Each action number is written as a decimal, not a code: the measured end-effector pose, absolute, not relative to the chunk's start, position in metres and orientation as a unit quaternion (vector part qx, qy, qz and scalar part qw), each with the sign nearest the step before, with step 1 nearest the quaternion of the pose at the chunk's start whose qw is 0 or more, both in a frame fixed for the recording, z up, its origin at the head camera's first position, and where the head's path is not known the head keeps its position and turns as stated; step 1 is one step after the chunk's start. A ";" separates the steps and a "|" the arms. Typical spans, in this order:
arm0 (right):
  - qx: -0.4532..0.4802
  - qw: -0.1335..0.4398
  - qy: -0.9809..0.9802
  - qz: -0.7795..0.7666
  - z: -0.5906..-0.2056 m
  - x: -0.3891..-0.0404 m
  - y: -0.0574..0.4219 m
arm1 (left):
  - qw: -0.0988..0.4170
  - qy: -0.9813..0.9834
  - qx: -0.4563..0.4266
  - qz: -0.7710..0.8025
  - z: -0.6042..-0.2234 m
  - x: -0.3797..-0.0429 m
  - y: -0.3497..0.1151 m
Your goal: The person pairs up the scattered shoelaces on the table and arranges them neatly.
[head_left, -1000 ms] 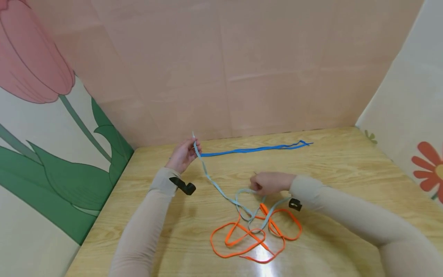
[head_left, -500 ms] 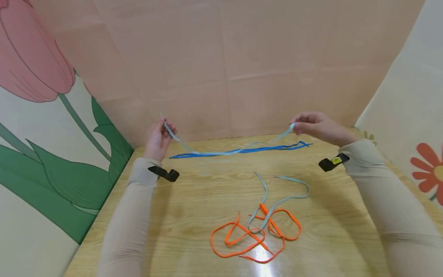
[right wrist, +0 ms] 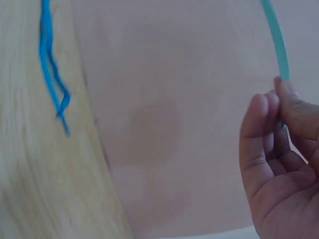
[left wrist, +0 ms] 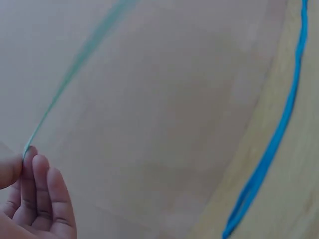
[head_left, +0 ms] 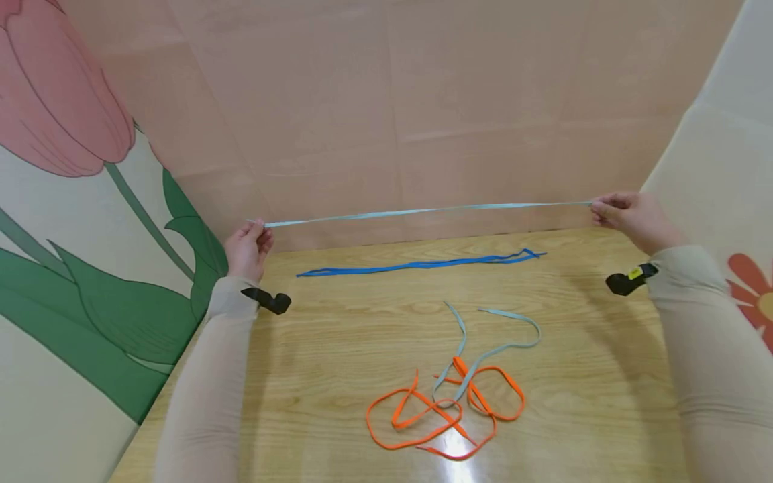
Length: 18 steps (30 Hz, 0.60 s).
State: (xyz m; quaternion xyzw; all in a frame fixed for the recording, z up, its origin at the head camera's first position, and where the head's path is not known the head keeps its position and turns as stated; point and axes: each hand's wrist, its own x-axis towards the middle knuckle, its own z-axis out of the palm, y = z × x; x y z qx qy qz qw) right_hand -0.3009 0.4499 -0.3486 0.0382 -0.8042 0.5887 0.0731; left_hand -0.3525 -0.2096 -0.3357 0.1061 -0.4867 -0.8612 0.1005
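Observation:
A pale blue-green shoelace (head_left: 386,214) stretches nearly straight between my two hands, raised above the far part of the table. My left hand (head_left: 246,249) pinches one end between thumb and forefinger; in the left wrist view the other fingers (left wrist: 60,199) are loosely bent. At the opposite end, my right hand (head_left: 637,216) pinches the lace, and a short tip shows below the thumb in the right wrist view. Below the stretched lace, a blue shoelace (head_left: 423,264) lies folded lengthwise along the back of the table.
Nearer the front, an orange shoelace (head_left: 398,447) lies in loose loops. A second pale blue-green shoelace (head_left: 507,346) curves across the table and overlaps the orange one. A pink backdrop (head_left: 392,100) rises behind the wooden table (head_left: 338,349), with flower-printed panels at both sides.
My right hand has picked up the lace's other end from the table and moved up and right. My left hand has moved left and slightly up, and the sagging lace is now drawn straight.

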 end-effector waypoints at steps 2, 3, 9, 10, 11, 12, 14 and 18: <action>0.024 0.058 -0.844 0.532 -0.356 -0.303 0.455 | 0.097 -0.518 0.120 -0.841 -0.346 -0.354 -0.214; 0.022 0.047 -0.857 0.513 -0.359 -0.304 0.456 | 0.095 -0.535 0.128 -0.829 -0.351 -0.354 -0.217; 0.006 -0.012 -0.880 0.474 -0.376 -0.307 0.456 | 0.088 -0.633 0.179 -0.748 -0.382 -0.354 -0.232; 0.003 -0.021 -0.876 0.481 -0.380 -0.308 0.457 | 0.085 -0.651 0.181 -0.732 -0.387 -0.354 -0.234; 0.002 -0.028 -0.874 0.485 -0.384 -0.309 0.457 | 0.082 -0.667 0.181 -0.718 -0.391 -0.353 -0.236; 0.000 -0.036 -0.871 0.490 -0.388 -0.311 0.457 | 0.078 -0.683 0.180 -0.704 -0.395 -0.352 -0.237; -0.005 -0.042 -0.877 0.479 -0.395 -0.315 0.456 | 0.070 -0.709 0.176 -0.680 -0.403 -0.351 -0.240; -0.010 -0.047 -0.898 0.437 -0.407 -0.320 0.449 | 0.045 -0.737 0.172 -0.652 -0.416 -0.352 -0.244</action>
